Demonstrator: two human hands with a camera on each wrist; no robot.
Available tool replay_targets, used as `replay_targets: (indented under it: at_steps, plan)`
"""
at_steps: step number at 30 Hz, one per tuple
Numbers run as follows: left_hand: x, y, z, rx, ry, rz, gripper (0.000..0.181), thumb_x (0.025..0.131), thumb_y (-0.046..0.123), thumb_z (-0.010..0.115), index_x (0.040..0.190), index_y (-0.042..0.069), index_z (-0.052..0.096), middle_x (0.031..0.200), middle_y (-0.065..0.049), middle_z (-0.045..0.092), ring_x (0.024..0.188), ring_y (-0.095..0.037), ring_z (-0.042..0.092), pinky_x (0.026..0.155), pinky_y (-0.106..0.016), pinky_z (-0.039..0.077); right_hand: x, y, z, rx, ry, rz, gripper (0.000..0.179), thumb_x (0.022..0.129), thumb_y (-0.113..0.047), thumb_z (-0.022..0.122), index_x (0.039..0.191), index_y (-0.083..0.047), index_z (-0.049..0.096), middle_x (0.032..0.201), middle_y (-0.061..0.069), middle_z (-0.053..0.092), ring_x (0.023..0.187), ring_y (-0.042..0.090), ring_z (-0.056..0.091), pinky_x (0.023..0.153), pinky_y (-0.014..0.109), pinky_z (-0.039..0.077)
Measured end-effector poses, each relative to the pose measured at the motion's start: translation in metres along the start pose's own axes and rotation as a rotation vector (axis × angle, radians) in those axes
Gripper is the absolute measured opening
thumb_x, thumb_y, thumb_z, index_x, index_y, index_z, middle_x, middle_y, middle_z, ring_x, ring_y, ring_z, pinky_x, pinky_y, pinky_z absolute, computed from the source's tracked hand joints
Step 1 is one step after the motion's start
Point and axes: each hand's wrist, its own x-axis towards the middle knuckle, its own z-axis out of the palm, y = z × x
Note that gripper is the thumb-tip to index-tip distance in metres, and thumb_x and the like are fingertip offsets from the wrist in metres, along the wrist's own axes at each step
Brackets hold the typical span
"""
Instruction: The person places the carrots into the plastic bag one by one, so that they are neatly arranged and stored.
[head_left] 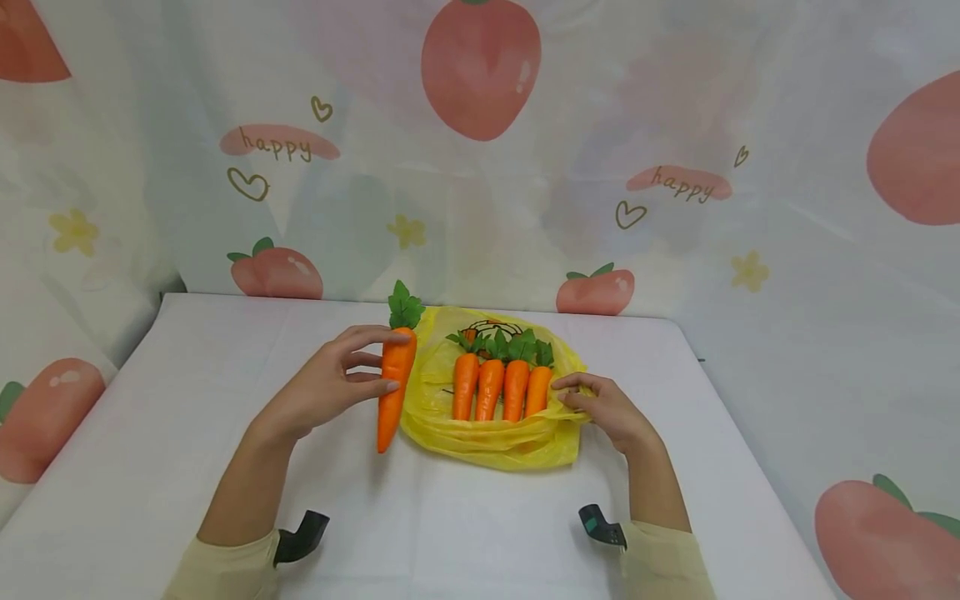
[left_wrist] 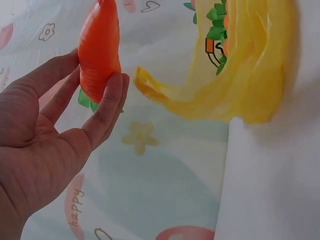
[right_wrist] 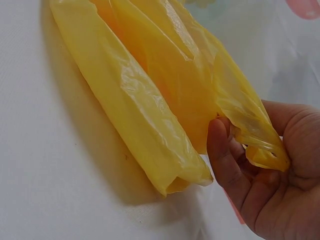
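My left hand (head_left: 333, 375) grips an orange carrot (head_left: 396, 379) with a green leafy top, held upright with its tip downward just left of a yellow plastic bag (head_left: 487, 446). Inside the bag, several more carrots (head_left: 491, 387) lie side by side, leaves toward the back; the bag's front fold covers their tips. My right hand (head_left: 607, 407) pinches the right edge of the bag. In the right wrist view, the yellow film (right_wrist: 250, 135) passes between thumb and fingers. The left wrist view shows the carrot (left_wrist: 100, 55) between the thumb and fingers of the left hand (left_wrist: 55, 130).
A white cloth-covered table (head_left: 450, 533) lies under the bag. Behind it hangs a backdrop (head_left: 480, 217) printed with fruit, hearts and flowers. Each wrist carries a dark camera mount (head_left: 302, 536) near the sleeve cuff.
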Motion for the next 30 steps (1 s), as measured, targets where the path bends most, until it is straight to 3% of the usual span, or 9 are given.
replay_targets:
  at_steps: [6, 12, 30]
  plan:
    - [0.005, 0.007, 0.007, -0.013, -0.008, -0.002, 0.053, 0.091, 0.009, 0.081, 0.137, 0.030, 0.066, 0.146, 0.005, 0.049, 0.124, -0.034, 0.055, 0.093, -0.041, 0.056, 0.000, 0.000, 0.000, 0.002, -0.001, 0.000, 0.027, 0.104, -0.018, 0.062, 0.126, -0.004, 0.069, 0.128, 0.014, 0.058, 0.105, 0.029, 0.056, 0.088, 0.034, 0.051]
    - [0.012, 0.013, 0.020, -0.036, -0.039, 0.033, 0.052, 0.091, 0.010, 0.081, 0.137, 0.029, 0.066, 0.149, 0.005, 0.047, 0.124, -0.035, 0.054, 0.097, -0.044, 0.054, 0.000, 0.000, -0.001, 0.002, 0.003, -0.001, 0.027, 0.104, -0.018, 0.062, 0.126, -0.004, 0.069, 0.127, 0.014, 0.058, 0.105, 0.029, 0.056, 0.088, 0.033, 0.052]
    - [0.026, 0.010, 0.047, -0.089, -0.116, 0.052, 0.052, 0.092, 0.003, 0.079, 0.138, 0.024, 0.067, 0.145, 0.001, 0.048, 0.122, -0.034, 0.057, 0.096, -0.042, 0.054, 0.000, -0.001, -0.002, -0.003, 0.011, 0.003, 0.026, 0.103, -0.017, 0.062, 0.125, -0.004, 0.069, 0.125, 0.014, 0.058, 0.105, 0.030, 0.055, 0.088, 0.034, 0.051]
